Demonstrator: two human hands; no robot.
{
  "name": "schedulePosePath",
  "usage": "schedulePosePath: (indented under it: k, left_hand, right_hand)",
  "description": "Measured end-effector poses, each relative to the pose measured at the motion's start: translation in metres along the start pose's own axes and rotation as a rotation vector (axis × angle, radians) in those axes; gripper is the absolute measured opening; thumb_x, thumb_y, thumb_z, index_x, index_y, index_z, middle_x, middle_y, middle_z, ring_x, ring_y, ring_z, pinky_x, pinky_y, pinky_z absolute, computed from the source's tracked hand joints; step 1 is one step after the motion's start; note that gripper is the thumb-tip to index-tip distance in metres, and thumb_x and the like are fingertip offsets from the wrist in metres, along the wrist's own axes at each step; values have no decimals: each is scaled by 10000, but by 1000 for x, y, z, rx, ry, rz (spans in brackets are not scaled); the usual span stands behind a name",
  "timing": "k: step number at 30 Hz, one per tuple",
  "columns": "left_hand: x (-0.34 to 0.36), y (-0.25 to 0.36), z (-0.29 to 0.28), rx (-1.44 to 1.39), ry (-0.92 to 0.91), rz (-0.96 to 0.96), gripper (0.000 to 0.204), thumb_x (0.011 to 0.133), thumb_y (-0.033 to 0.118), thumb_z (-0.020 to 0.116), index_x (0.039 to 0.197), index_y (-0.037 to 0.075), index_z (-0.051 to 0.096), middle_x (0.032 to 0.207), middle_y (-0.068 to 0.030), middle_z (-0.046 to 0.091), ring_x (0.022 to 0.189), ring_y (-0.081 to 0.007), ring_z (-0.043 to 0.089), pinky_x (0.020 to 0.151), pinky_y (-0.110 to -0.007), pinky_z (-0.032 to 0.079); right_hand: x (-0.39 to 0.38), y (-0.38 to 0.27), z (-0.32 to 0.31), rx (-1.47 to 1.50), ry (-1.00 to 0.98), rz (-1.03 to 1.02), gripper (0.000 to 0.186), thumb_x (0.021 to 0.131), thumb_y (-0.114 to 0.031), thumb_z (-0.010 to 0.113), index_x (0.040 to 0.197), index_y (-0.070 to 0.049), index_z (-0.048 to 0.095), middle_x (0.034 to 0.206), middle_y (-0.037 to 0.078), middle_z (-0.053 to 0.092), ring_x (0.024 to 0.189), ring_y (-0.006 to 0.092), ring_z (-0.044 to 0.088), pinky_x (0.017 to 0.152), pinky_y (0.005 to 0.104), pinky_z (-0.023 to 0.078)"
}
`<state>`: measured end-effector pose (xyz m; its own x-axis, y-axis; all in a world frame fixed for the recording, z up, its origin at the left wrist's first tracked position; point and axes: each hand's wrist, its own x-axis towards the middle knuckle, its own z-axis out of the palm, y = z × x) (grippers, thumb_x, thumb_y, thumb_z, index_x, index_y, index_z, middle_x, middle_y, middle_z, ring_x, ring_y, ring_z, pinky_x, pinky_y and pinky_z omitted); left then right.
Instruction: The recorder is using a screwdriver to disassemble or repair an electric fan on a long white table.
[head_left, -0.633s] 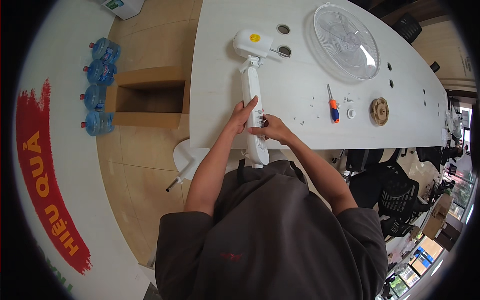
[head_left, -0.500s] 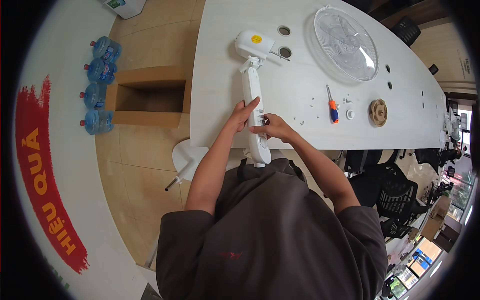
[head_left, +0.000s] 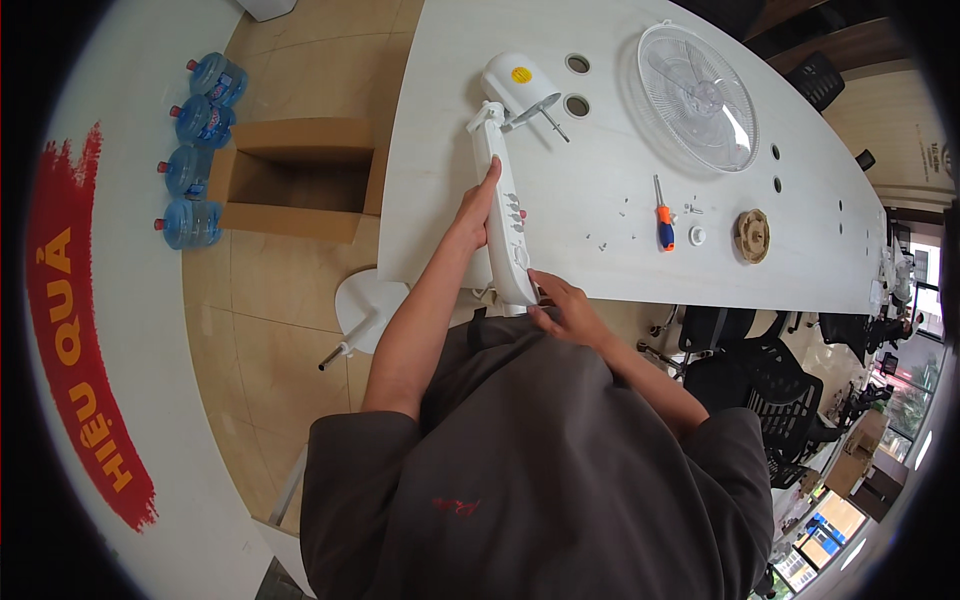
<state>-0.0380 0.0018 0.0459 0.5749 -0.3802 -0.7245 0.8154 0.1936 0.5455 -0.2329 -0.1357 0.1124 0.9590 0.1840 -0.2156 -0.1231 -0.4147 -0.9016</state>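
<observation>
A white electric fan body [head_left: 512, 250], a long control column with a row of grey buttons, lies tilted over the near table edge. Its rounded motor head [head_left: 517, 84] rests farther up the table, with a metal shaft pointing to the lower right. My left hand [head_left: 480, 208] is closed round the column's left side, the thumb along its face and the other fingers hidden behind. Lower down, my right hand [head_left: 568, 311] grips the column's bottom end, with fingers at its right side and the thumb beneath.
On the white table [head_left: 440, 200] are an orange-and-blue screwdriver [head_left: 665, 225], small screws, a white round cap [head_left: 697, 235], a brown round part [head_left: 752, 236] and a fan grille [head_left: 698, 97]. On the floor stand an open cardboard box [head_left: 290, 222], a white fan base [head_left: 372, 312] and several water bottles [head_left: 192, 224]. Black chairs [head_left: 780, 375] stand right.
My right hand has slid from beside the buttons down to the column's bottom end. My left hand has moved slightly up along it. The motor head has turned, its shaft pointing more downward.
</observation>
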Motion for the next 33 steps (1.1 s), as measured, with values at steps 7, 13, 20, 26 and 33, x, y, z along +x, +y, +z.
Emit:
schedulePosePath:
  k: [7,13,20,26,33]
  left_hand:
    - [-5,2,-2,-31,-11,-59,842,841,695,619,1174,-66,481,844,-171,580,657,-325,674,566,-474,603]
    - [-7,-5,1,-11,-25,-83,810,839,674,643,1136,-65,496,811,-156,574,618,-308,657,540,-470,594]
    - [-2,-10,5,7,-4,-72,783,856,684,608,1182,-18,488,787,-142,570,648,-311,662,593,-480,603]
    - [-2,-3,12,-46,31,-7,730,853,614,672,1084,-59,507,795,-141,564,593,-298,640,506,-458,582]
    - [24,19,11,-26,82,57,734,842,607,688,1083,-62,506,807,-142,571,614,-303,640,526,-462,588]
  right_hand:
    - [-3,4,-1,-463,115,-420,408,845,-49,678,1226,59,578,1186,229,632,889,364,693,750,397,604]
    - [-1,-2,-10,-476,58,-465,329,850,-82,691,1142,49,613,1107,208,666,813,353,704,710,395,609]
    - [-4,-18,-9,-405,97,-385,353,860,-101,686,1161,59,594,1103,224,661,814,367,702,704,397,603]
    - [-1,-9,-9,-371,133,-316,341,860,-95,682,1146,67,590,1099,240,659,800,384,692,706,421,597]
    - [23,4,-12,-361,195,-375,285,883,-40,643,1145,60,593,1032,248,668,779,407,675,703,430,587]
